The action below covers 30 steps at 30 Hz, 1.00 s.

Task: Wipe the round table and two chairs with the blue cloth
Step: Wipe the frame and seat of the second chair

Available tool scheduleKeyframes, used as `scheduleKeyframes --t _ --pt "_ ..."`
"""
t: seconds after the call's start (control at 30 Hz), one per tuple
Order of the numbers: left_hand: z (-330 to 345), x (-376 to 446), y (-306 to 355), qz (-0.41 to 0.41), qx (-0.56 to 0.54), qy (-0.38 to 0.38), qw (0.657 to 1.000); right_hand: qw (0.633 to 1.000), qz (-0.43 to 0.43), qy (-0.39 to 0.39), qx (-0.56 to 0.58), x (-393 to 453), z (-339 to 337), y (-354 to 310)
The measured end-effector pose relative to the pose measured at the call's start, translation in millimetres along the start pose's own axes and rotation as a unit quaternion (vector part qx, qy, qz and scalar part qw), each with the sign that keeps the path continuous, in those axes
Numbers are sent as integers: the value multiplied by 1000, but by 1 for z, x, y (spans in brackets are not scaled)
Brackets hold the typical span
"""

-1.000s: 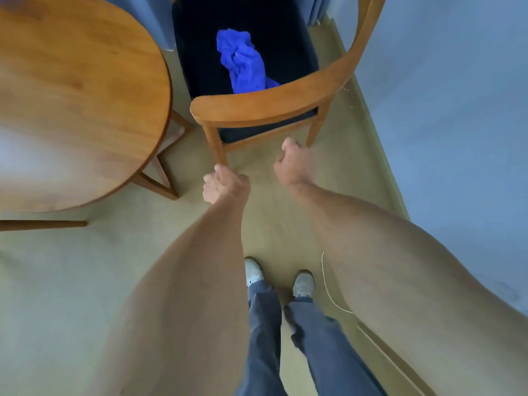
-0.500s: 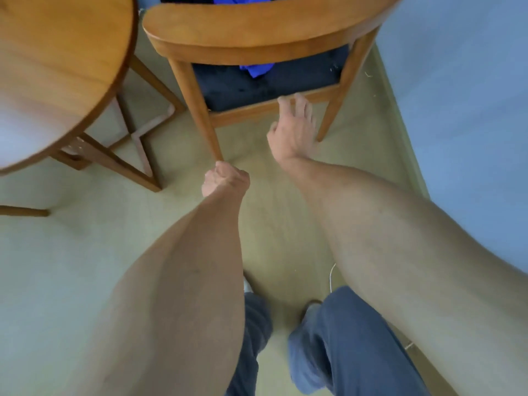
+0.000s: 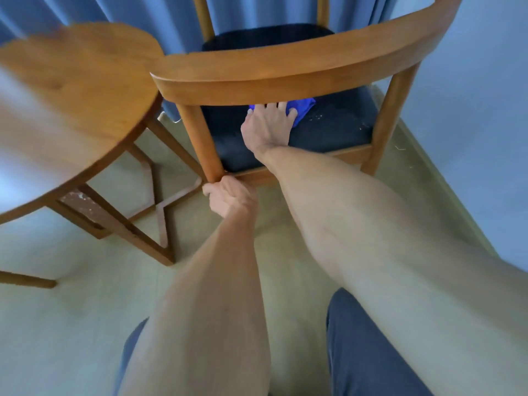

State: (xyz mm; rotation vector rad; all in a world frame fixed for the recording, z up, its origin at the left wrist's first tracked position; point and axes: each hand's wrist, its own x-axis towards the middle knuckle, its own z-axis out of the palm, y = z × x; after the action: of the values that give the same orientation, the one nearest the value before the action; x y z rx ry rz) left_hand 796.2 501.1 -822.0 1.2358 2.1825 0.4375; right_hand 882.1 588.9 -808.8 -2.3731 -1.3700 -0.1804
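A wooden chair with a curved backrest and a dark seat stands in front of me. The blue cloth lies on the seat, mostly hidden behind the backrest. My right hand reaches under the backrest, and its spread fingers touch the cloth's near edge. My left hand grips the chair's rear left leg just below the seat frame. The round wooden table is at the left, its edge close to the chair.
Blue curtains hang behind the table and chair. A pale wall runs close along the chair's right side. The table's crossed wooden legs stand on the floor at the left. My knees in blue trousers are low in view.
I have dropped lower and nearer the chair. My right hand went from the floor up under the backrest onto the seat and reached the cloth. My left hand stayed on the chair leg.
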Motion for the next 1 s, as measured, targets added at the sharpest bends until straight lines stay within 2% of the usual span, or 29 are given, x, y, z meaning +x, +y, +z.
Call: scheduleKeyframes --t 0.1,0.23,0.33,0.43,0.57,0.67,0.87,0.93,1.0 --pt "14 9 -11 21 -4 27 999 999 -27 14 -22 10 2 5" --pt "26 18 -23 100 1 81 992 997 -74 30 -7 12 1 22" --pt "24 17 -32 110 64 33 991 996 -79 41 5 5 -4 27" --pt "14 14 -40 109 160 36 980 997 -76 18 20 3 -16 23" --pt "16 23 -50 123 160 14 979 994 -104 14 16 6 -21 27" --pt "20 21 -54 123 153 16 980 995 -94 26 31 0 -22 27" --pt "13 7 -55 103 133 18 986 980 -102 1 168 -33 -35 11" --pt "5 9 -50 99 110 23 989 962 -71 26 260 -39 -38 12" --pt "-3 14 -45 105 97 28 989 966 -38 85 243 -36 -35 18"
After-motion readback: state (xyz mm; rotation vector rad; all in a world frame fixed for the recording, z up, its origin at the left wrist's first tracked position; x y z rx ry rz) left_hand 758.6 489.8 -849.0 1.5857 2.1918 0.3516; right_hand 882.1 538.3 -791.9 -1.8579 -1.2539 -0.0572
